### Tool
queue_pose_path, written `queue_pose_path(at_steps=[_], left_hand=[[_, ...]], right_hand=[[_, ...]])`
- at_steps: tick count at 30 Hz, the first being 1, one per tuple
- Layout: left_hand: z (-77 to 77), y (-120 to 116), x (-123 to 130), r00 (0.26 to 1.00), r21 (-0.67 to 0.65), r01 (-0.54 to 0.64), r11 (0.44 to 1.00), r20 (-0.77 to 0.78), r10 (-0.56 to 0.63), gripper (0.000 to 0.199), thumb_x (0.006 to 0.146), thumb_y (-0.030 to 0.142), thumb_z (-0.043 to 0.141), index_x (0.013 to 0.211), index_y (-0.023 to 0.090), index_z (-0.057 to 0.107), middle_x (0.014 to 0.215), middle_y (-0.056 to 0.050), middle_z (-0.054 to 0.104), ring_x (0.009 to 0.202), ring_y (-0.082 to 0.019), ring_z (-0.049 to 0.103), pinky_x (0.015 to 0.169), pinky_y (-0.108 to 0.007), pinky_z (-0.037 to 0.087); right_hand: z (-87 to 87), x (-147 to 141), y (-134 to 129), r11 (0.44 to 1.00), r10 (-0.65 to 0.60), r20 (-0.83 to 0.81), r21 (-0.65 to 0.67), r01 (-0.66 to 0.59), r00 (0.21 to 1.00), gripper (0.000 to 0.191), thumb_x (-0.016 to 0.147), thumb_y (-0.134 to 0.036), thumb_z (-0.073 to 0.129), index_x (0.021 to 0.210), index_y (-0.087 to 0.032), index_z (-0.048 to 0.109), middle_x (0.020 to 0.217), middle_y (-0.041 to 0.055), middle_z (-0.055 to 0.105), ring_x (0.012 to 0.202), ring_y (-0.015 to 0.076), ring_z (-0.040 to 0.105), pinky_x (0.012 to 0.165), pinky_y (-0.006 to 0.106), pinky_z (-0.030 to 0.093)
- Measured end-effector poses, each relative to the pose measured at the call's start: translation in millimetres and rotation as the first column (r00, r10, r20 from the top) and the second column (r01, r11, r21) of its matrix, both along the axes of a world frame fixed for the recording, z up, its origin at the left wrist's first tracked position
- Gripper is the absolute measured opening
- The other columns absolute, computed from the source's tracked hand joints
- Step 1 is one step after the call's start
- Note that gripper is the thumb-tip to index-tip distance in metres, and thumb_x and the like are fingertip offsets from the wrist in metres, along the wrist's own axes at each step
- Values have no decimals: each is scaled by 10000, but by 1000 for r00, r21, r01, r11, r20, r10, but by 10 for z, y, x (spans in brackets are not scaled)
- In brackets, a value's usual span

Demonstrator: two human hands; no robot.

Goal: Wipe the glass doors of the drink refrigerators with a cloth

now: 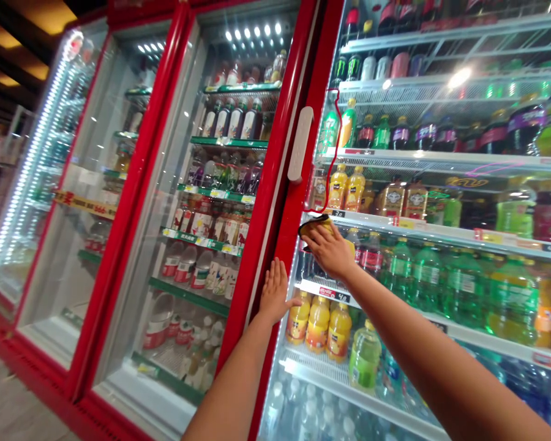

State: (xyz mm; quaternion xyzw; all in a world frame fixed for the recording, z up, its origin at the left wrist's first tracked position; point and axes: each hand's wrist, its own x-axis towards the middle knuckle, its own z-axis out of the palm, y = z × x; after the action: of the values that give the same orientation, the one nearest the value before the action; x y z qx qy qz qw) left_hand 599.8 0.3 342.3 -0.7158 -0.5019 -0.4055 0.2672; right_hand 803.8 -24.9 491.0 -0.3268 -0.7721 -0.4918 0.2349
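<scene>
My right hand presses a yellow cloth with a dark edge against the glass door of a red-framed drinks fridge, near the door's left side. Its fingers lie spread over the cloth, which is partly hidden under the palm. Lower and to the left, my left hand rests flat on the red door frame, fingers stretched upward and thumb out to the right. A white door handle sits on the frame above both hands. Red line marking shows on the glass above the cloth.
Behind the glass stand shelves with orange juice bottles, green soda bottles and cans. More red-framed fridges with bottles run off to the left. Grey floor shows at lower left.
</scene>
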Motion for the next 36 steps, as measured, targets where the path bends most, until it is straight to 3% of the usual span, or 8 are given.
queue_pose_path(at_steps=[4, 8, 14, 17, 21, 29, 32, 36], left_hand=[[0, 1, 4, 1000, 4, -17, 1000, -11, 17, 1429, 741, 414, 830, 1500, 151, -352, 1640, -318, 8, 1521, -348, -45, 1210, -576, 249], [62, -85, 112, 996, 29, -88, 996, -16, 89, 1433, 678, 404, 879, 1561, 156, -222, 1636, -323, -24, 1523, -379, -27, 1218, -583, 215], [332, -313, 365, 989, 19, -55, 998, -136, 57, 1317, 661, 193, 858, 1605, 251, -57, 1681, -192, -40, 1540, -323, -68, 1254, -544, 130], [453, -381, 515, 983, 17, 14, 1000, -183, -11, 1225, 709, 151, 793, 1608, 245, -33, 1691, -168, -19, 1548, -291, -66, 1263, -512, 133], [523, -379, 747, 985, -4, 41, 999, -166, -41, 1261, 685, 188, 821, 1603, 190, -44, 1688, -200, 13, 1550, -326, -52, 1254, -540, 152], [579, -347, 1041, 989, 38, 85, 996, -128, -80, 1361, 675, 278, 856, 1587, 205, -151, 1688, -206, -8, 1546, -358, -66, 1241, -599, 137], [523, -380, 1039, 987, 34, 95, 995, -136, -90, 1382, 665, 311, 873, 1589, 217, -150, 1689, -202, -4, 1547, -362, -59, 1240, -599, 135], [476, -412, 1057, 989, 39, 66, 997, -132, -61, 1400, 651, 336, 888, 1592, 205, -141, 1687, -210, -5, 1547, -367, -56, 1236, -598, 152]], right_hand=[[-236, 246, -79, 991, -110, -241, 50, 126, 964, 546, 973, -276, 469, 1507, -163, 460, 1506, 167, 511, 1431, 361, 401, 1218, 593, 192], [-611, 241, -118, 999, -47, -16, -24, 47, 999, 548, 945, -207, 498, 1492, -241, 487, 1505, 113, 525, 1421, 333, 418, 1228, 603, 193], [-266, 495, -124, 998, -54, -51, -45, 52, 997, 457, 981, -224, 456, 1395, -363, 589, 1507, 8, 534, 1436, 300, 400, 1204, 582, 294], [-433, 825, -199, 990, -119, -244, 45, 133, 963, 481, 984, -217, 448, 1444, -314, 548, 1486, 51, 554, 1403, 320, 435, 1180, 570, 328], [-790, 941, -279, 998, -62, -72, 8, 63, 995, 538, 976, -207, 467, 1504, -308, 466, 1465, 44, 576, 1377, 297, 468, 1199, 540, 298], [-452, 921, -219, 996, -70, -249, 41, 82, 966, 484, 981, -259, 456, 1459, -271, 529, 1474, 60, 567, 1411, 306, 427, 1195, 527, 277], [-784, 1090, -248, 979, -105, -454, 107, 171, 885, 481, 966, -263, 472, 1440, -263, 555, 1430, 90, 599, 1377, 344, 451, 1164, 558, 299], [-1157, 1161, -266, 986, -91, -316, 106, 130, 944, 490, 940, -237, 525, 1425, -291, 570, 1425, 61, 606, 1380, 309, 443, 1213, 543, 221]])
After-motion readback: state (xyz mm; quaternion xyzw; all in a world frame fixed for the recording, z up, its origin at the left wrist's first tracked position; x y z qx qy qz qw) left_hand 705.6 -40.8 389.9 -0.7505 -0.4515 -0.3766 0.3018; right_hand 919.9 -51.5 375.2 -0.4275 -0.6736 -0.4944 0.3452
